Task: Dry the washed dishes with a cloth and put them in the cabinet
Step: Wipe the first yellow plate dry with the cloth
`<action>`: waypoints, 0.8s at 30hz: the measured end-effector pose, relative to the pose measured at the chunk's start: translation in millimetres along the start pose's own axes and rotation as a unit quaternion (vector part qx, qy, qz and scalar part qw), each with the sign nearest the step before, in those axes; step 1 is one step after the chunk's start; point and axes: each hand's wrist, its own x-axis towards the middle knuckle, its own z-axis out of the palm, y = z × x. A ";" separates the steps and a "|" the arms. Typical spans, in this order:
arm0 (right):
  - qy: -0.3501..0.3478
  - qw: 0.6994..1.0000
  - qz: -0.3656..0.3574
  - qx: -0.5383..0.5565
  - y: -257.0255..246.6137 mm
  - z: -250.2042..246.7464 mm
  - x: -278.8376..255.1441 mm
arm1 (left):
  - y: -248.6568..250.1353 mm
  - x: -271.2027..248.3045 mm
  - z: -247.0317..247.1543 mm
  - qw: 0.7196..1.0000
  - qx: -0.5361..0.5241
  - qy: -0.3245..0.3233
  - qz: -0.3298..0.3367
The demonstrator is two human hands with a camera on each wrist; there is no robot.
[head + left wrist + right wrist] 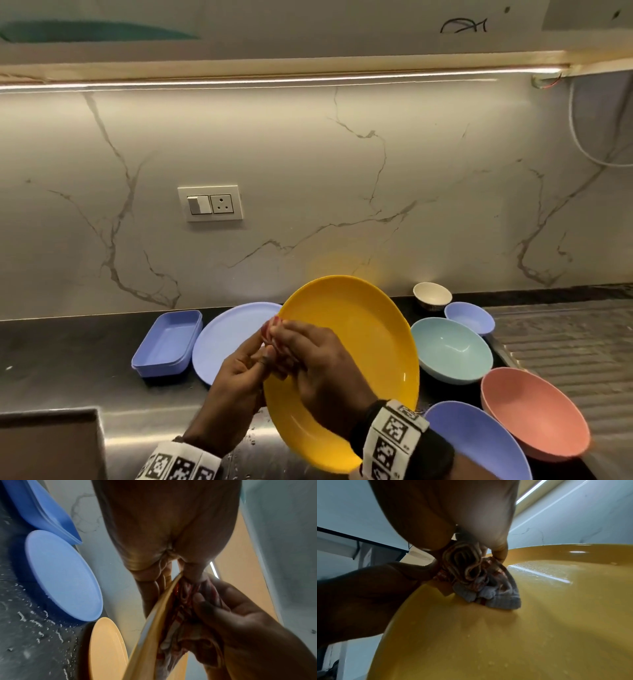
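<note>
At the plate's left rim, right hand (322,363) fingers bunch the red-and-white cloth (488,588) against the yellow plate (370,346); left hand (236,377) pinches that rim, plate tilted above the counter. Droplets on plate: drying unfinished. Blue plate (233,335), blue tray (168,342), bowls (452,349) wait; cabinet step not begun.

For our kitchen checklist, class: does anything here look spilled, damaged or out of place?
Only water: droplets lie spilled on the counter beside the blue plate, and beads still dot the yellow plate near the cloth. Nothing looks damaged.
</note>
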 end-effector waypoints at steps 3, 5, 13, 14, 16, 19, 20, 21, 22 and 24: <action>0.006 1.000 0.019 0.017 12.1 -12.2 5.0 | 1.9 -4.3 0.9 1.000 -0.013 0.001 -0.009; 0.060 0.997 0.055 -0.001 23.9 -20.9 15.7 | 4.6 -5.2 2.0 1.000 -0.001 0.013 -0.010; 0.001 0.997 -0.022 -0.074 11.3 7.7 -6.3 | 16.6 0.5 1.4 1.000 0.000 0.008 -0.007; -0.019 0.995 -0.048 -0.080 14.4 9.7 -12.5 | 16.6 2.5 -1.0 1.000 -0.003 0.017 -0.005; -0.068 0.983 -0.116 -0.126 26.4 16.4 -26.3 | 16.2 4.9 -7.2 0.998 -0.016 0.052 -0.002; -0.141 0.950 -0.192 -0.204 41.5 11.3 -40.9 | 18.2 6.2 -13.0 0.995 0.009 0.098 0.011; -0.125 0.952 -0.209 -0.187 45.0 4.2 -38.7 | 18.4 6.1 -14.5 0.993 0.019 0.111 0.016; -0.089 0.956 -0.225 -0.167 49.8 -3.7 -34.7 | 17.8 7.3 -15.2 0.991 0.020 0.128 0.027; -0.064 0.966 -0.198 -0.155 49.5 -15.5 -28.1 | 18.3 7.1 -15.0 0.989 0.017 0.141 0.035; 0.004 0.983 -0.120 -0.137 44.2 -40.5 -7.4 | 20.3 5.8 -13.8 0.986 0.026 0.156 0.056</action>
